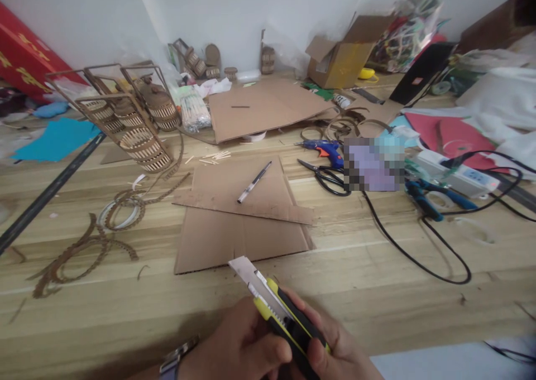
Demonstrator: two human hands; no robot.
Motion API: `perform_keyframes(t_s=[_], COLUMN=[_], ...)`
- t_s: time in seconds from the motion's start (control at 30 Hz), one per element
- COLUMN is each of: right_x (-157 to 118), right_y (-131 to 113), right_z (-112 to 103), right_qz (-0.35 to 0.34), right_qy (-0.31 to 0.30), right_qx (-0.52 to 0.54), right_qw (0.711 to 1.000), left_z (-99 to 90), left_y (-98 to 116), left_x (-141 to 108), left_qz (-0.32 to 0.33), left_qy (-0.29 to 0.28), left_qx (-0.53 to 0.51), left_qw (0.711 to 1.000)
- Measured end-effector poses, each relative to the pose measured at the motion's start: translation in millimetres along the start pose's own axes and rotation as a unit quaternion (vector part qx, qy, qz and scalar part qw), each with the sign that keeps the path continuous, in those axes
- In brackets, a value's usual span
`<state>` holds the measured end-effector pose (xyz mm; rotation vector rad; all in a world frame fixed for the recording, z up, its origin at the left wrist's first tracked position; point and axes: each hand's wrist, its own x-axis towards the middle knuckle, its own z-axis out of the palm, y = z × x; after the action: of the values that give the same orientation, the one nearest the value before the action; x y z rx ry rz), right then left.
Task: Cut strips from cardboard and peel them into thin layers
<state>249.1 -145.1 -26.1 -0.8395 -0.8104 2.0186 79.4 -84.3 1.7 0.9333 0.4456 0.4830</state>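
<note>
A yellow-and-black utility knife [299,335] is held between my two hands at the bottom of the view, its wide blade out and pointing up and left. My right hand [341,346] is wrapped around the handle from the right. My left hand [234,338], with a watch on the wrist, is closed against the handle's left side, some fingers hidden. Just beyond the blade lies a cardboard sheet [234,240] on the wooden table [377,307]. A narrow cardboard strip [218,203] lies across the sheet. Above the strip, a pen [255,181] rests on the cardboard.
Black-handled scissors [330,180], a blue glue gun [322,147] and pliers [422,200] lie at right, near a black cable [412,265] and a power strip [456,173]. Woven lantern-like pieces [144,140] stand at left above curled corrugated strips [90,257]. Another cardboard sheet [272,104] lies behind.
</note>
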Motion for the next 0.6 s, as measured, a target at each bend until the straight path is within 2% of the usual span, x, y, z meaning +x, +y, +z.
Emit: perform_keyframes(t_s=[0.1,0.2,0.27,0.33,0.4,0.47,0.5,0.57,0.6], right_x=[-0.7,-2.9,-7.8,-17.8,-32.0,-46.6,-52.7,-60.5,-62.1], right_y=[-3.7,-15.4,-26.5,-41.3,-60.8,-83.2,-94.1,-111.8,-117.8], right_z=[-0.2,0.8,-1.9,-12.2,-31.3,-56.0,-68.5,-89.8,-97.8], right_qz=[0.01,-0.027,-0.075,-0.122,-0.153,-0.164,-0.175,-0.169,-0.156], right_qy=[0.017,0.094,0.184,0.28,0.339,0.343,0.347,0.336,0.317], right_qx=[-0.019,-0.161,-0.286,-0.388,-0.483,-0.59,-0.632,-0.701,-0.723], right_qw=[1.0,0.982,0.938,0.87,0.792,0.712,0.67,0.607,0.594], left_z=[2.7,6.8,8.1,5.1,-3.8,-18.5,-27.5,-47.3,-57.3], left_y=[8.0,12.0,12.9,16.0,25.5,42.2,52.0,70.6,77.6], left_x=[5.2,15.2,20.7,22.0,18.9,15.4,15.3,20.9,26.7], left_qz=[-0.009,0.018,0.032,0.028,0.015,0.031,0.056,0.175,0.225], left_qy=[-0.006,0.017,0.049,0.09,0.136,0.149,0.125,0.048,0.003], left_qx=[0.003,0.029,0.051,0.092,0.201,0.364,0.454,0.615,0.676], left_qw=[1.0,0.999,0.997,0.991,0.97,0.919,0.88,0.767,0.702])
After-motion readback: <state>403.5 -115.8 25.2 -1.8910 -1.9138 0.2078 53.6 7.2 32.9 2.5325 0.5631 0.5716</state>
